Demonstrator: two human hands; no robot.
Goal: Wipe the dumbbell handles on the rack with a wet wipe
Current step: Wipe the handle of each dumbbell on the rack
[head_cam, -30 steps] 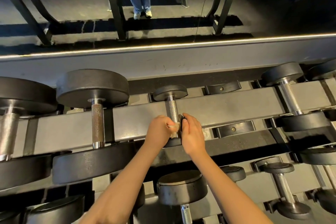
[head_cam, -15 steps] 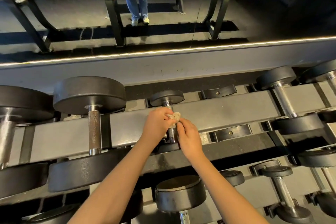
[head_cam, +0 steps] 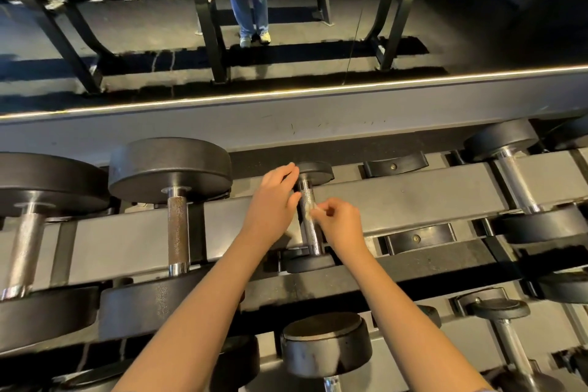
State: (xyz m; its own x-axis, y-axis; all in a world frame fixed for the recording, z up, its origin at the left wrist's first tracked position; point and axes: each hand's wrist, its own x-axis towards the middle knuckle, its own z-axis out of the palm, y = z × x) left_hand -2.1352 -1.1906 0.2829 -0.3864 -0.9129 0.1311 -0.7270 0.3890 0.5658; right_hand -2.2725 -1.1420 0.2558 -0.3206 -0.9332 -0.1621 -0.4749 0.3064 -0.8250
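Note:
A small dumbbell lies across the grey rack rail (head_cam: 413,197), with its knurled chrome handle (head_cam: 309,234) pointing away from me. My right hand (head_cam: 342,224) pinches a small whitish wet wipe (head_cam: 316,211) against the right side of that handle, near its middle. My left hand (head_cam: 273,197) lies on the left side with straight fingers. Its fingertips touch the dumbbell's far black head (head_cam: 318,170). The near head (head_cam: 310,262) rests in its cradle below my hands.
Larger dumbbells (head_cam: 178,232) sit to the left and another dumbbell (head_cam: 515,184) to the right on the same rail. Black cradles (head_cam: 394,165) stand vacant beside the small one. A lower row holds more dumbbells (head_cam: 324,344). A mirror behind the rack reflects a standing person's legs (head_cam: 251,16).
The wipe went from my left hand to my right hand. My left hand opened and slid up toward the far head, and the handle's lower part came into view.

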